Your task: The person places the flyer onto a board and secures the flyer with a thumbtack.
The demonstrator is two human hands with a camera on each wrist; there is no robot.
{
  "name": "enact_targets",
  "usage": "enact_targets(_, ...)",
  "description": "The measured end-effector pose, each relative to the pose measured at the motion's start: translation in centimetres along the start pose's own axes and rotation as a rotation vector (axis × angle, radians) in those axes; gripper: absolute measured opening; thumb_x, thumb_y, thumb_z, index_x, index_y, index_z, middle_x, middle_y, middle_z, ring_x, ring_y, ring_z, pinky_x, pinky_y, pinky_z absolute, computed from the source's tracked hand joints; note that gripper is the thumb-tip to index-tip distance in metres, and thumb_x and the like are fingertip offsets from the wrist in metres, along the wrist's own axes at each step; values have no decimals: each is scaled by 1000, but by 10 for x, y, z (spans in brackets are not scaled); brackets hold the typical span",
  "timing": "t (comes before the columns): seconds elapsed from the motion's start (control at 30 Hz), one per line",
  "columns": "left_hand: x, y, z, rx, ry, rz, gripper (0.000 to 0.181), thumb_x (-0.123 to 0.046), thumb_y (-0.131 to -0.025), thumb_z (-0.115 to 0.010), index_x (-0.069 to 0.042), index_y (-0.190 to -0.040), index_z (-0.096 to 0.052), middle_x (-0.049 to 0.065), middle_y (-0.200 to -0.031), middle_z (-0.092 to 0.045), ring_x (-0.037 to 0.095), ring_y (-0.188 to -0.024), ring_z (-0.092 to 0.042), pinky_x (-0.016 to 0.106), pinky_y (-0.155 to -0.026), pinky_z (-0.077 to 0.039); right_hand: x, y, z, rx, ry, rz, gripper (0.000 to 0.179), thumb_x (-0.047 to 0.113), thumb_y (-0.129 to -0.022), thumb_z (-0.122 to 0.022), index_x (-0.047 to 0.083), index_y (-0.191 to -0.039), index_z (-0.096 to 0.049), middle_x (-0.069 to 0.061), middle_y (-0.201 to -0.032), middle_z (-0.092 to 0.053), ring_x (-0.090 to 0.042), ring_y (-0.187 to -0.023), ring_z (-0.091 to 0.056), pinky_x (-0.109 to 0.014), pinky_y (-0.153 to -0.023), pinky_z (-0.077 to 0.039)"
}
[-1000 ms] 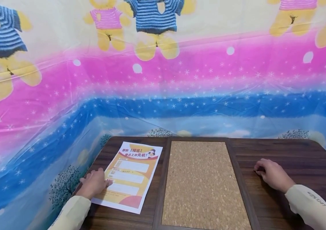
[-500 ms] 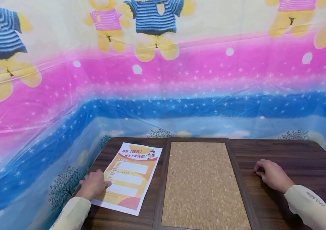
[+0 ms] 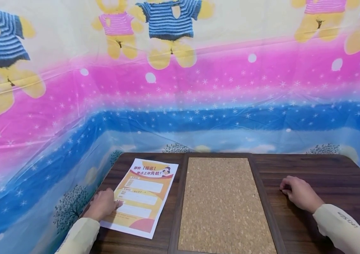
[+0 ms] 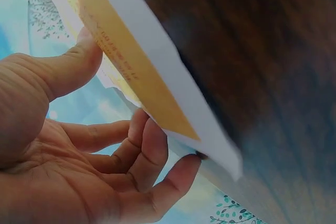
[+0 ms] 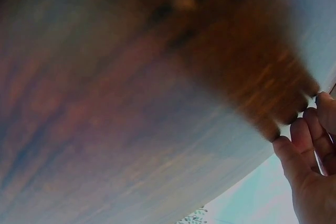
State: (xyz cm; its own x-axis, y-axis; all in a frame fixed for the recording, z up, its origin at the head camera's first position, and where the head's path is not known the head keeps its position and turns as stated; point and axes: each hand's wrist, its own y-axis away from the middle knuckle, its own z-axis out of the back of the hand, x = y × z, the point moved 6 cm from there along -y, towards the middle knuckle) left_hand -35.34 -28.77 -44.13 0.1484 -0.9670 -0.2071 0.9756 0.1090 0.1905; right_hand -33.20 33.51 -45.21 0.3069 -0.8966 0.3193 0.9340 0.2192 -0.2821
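Observation:
A printed flyer, white-bordered with orange, yellow and red areas, lies flat at the left of the dark wooden table. My left hand rests over its left edge. The left wrist view has the thumb touching the printed sheet, while the bent fingertips meet the sheet's edge and the tabletop. On the table's right side rests my right hand, fingers loosely curled and holding nothing. Its fingertips touch the wood in the right wrist view.
A cork panel set in a dark wooden frame occupies the middle of the table, between flyer and right hand. Behind and to the left hangs a printed cloth with bears, snowflakes and trees. The table's back corners are rounded.

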Motion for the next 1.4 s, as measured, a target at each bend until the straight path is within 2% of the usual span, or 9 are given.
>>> enact_targets(0.23, 2, -3, 0, -11, 1, 8, 58, -28, -86, -71, 17, -114, -48, 25, -91, -51, 42, -91, -51, 66, -85, -34, 0, 0, 0, 1, 0, -7, 23, -9, -78, -69, 13, -77, -62, 3, -76, -52, -14, -68, -49, -38, -60, -43)
enact_targets(0.4, 3, -2, 1, 0, 9, 18, 63, -30, -85, -72, 18, -117, -46, 26, -95, -52, 44, -96, -50, 67, -88, -31, 0, 0, 0, 6, -5, -7, 23, -9, -78, -68, 13, -77, -61, 3, -76, -52, -14, -68, -49, -37, -59, -43)
enact_targets(0.77, 4, -1, 3, 14, 63, 39, 61, -28, -84, -73, 17, -114, -45, 20, -89, -57, 36, -85, -56, 64, -82, -36, 2, 1, 1, -2, -2, 9, 23, -9, -79, -68, 14, -76, -61, 4, -76, -51, -13, -67, -50, -37, -59, -43)
enact_targets(0.9, 7, -2, 3, 24, 93, 46, 64, -28, -84, -73, 17, -118, -43, 24, -94, -57, 35, -86, -57, 58, -79, -41, 2, 1, 2, -5, -6, 20, 24, -9, -80, -68, 14, -77, -62, 4, -77, -52, -13, -68, -50, -37, -59, -44)
enact_targets(1.07, 15, 1, 7, 6, 120, 27, 52, -13, -90, -63, 20, -123, -40, 31, -106, -54, 37, -90, -57, 48, -73, -47, 2, 1, 2, -4, 5, 31, 25, -8, -80, -68, 15, -77, -62, 5, -77, -52, -12, -68, -51, -36, -59, -44)
enact_targets(1.17, 18, 2, 12, -7, 117, 17, 35, -5, -94, -52, 18, -119, -45, 29, -102, -55, 34, -86, -58, 43, -67, -48, 1, 1, 2, 1, 9, 26, 25, -8, -80, -68, 16, -77, -62, 5, -76, -52, -12, -67, -51, -36, -59, -45)
enact_targets(1.27, 18, 4, 17, -22, 128, 13, 21, -4, -96, -47, 13, -105, -55, 20, -90, -58, 27, -75, -57, 37, -60, -44, 0, 0, 2, 15, 9, 12, 25, -8, -79, -68, 16, -76, -62, 5, -75, -53, -12, -67, -51, -36, -59, -45)
enact_targets(1.4, 17, 8, 22, -60, 157, 22, 18, -7, -98, -45, 5, -92, -57, 14, -81, -55, 23, -69, -52, 35, -58, -42, -1, -1, 1, 33, 2, 2, 24, -8, -80, -67, 15, -77, -62, 4, -75, -52, -12, -66, -50, -36, -58, -44)
